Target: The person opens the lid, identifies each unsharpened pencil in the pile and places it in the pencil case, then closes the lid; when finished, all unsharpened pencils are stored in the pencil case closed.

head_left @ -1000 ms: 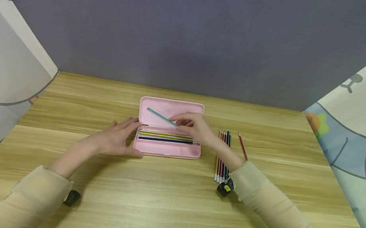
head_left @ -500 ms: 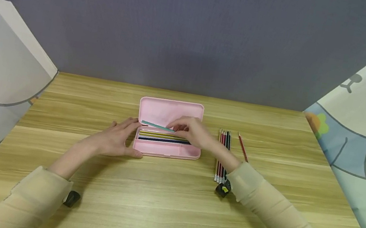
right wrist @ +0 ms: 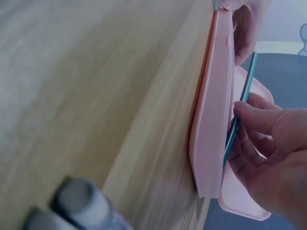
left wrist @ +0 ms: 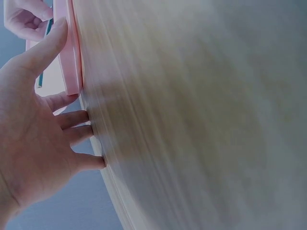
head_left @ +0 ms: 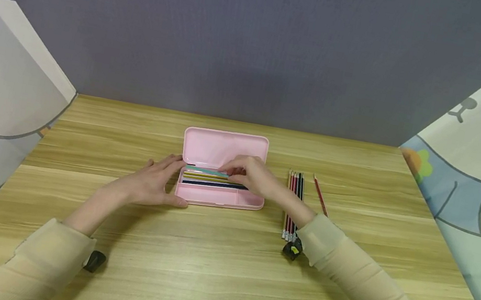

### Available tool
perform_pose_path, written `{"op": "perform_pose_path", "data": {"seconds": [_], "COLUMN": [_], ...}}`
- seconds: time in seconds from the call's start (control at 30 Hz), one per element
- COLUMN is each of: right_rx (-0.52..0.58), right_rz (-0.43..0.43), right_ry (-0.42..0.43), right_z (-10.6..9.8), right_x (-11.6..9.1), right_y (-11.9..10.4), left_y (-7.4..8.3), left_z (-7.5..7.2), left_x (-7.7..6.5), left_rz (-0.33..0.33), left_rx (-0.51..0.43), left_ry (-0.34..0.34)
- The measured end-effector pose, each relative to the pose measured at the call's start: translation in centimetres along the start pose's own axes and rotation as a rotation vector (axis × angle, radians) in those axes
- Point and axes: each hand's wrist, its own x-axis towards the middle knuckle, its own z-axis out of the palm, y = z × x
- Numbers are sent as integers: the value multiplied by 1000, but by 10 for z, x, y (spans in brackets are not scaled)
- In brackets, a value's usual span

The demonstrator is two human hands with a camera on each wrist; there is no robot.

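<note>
A pink pencil case lies on the wooden table with its lid folded back. My right hand pinches a teal-green pencil between thumb and fingers, over the rear of the long compartment. In the right wrist view the green pencil slants across the case's rim. Yellow pencils and a dark pencil lie lengthwise in that compartment, their right ends hidden behind my hand. With fingers spread and straight, my left hand touches the case's left end, its thumb along the front edge.
Right of the case lies a row of several pencils, partly under my right forearm. Beyond them rests a single red pencil. A grey panel rises behind the table, with cartoon-printed sheets at both sides.
My right hand has lowered the green pencil from in front of the lid to the rear of the compartment, turning it nearly parallel to the other pencils. The left hand has stayed put.
</note>
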Motion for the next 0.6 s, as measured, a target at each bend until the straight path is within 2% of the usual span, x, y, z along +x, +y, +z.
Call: {"op": "perform_pose_path", "data": {"seconds": [0.17, 0.6], "right_rx": [-49, -32], "right_rz": [8, 67], "right_ry": [-1, -8], "right_z": [1, 3], "right_x": [0, 2], "right_y": [-1, -3], "left_y": [-1, -1], "left_z": [1, 1], "left_x": [1, 0], "left_rz": [-4, -4], "left_rx": [4, 1], "left_ry": [-1, 1]}}
